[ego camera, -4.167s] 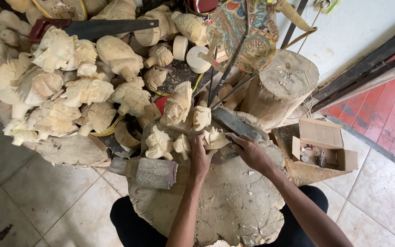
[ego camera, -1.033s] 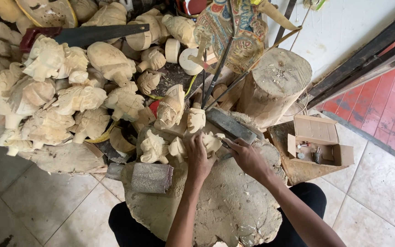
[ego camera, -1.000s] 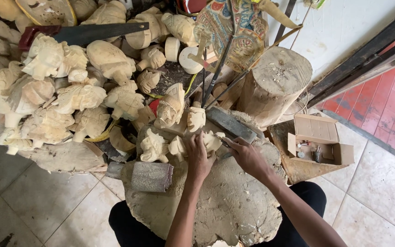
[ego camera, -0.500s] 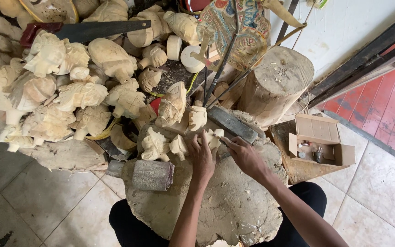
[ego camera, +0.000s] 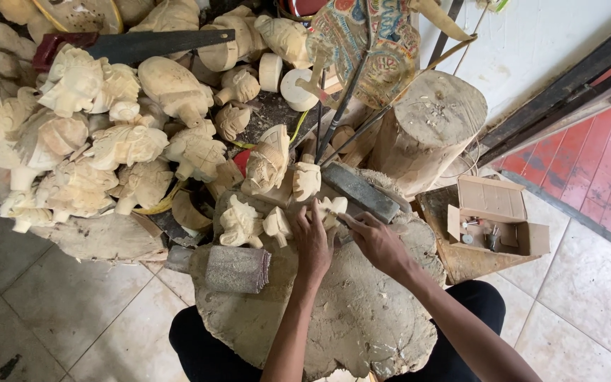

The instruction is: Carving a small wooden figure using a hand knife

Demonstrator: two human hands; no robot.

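Floor: pale tiles (ego camera: 58, 311), scuffed and dusty, with red tiles (ego camera: 595, 155) beyond a dark door sill at the right.
Wall: white, behind a painted mask (ego camera: 362, 42) and leaning rods.
Surface: a wide, flat slab (ego camera: 348, 318) of pale, rough wood lying across the seated person's lap, in dark trousers.
Carving: a small pale figure (ego camera: 332, 210) at the slab's far edge, between the two hands; its long axis seems to run away from the person, but which end is which cannot be told.
Left hand (ego camera: 310, 240): laid over the carving's near side, fingers curled around it and pinning it to the slab.
Right hand (ego camera: 376, 240): fingers closed on a thin tool (ego camera: 343, 219) whose tip points left into the carving.
Mallet (ego camera: 224, 267): lies on its side on the slab's left edge, well apart from the left hand.
Stone (ego camera: 358, 191): a dark oblong block just beyond the right hand, lying aslant.
Pile: many pale carved figures (ego camera: 107, 141) heaped to the left, a saw (ego camera: 136, 46) on top.
Stump (ego camera: 429, 127): upright, behind the slab.
Box (ego camera: 496, 219): open cardboard, at the right, small bits inside.
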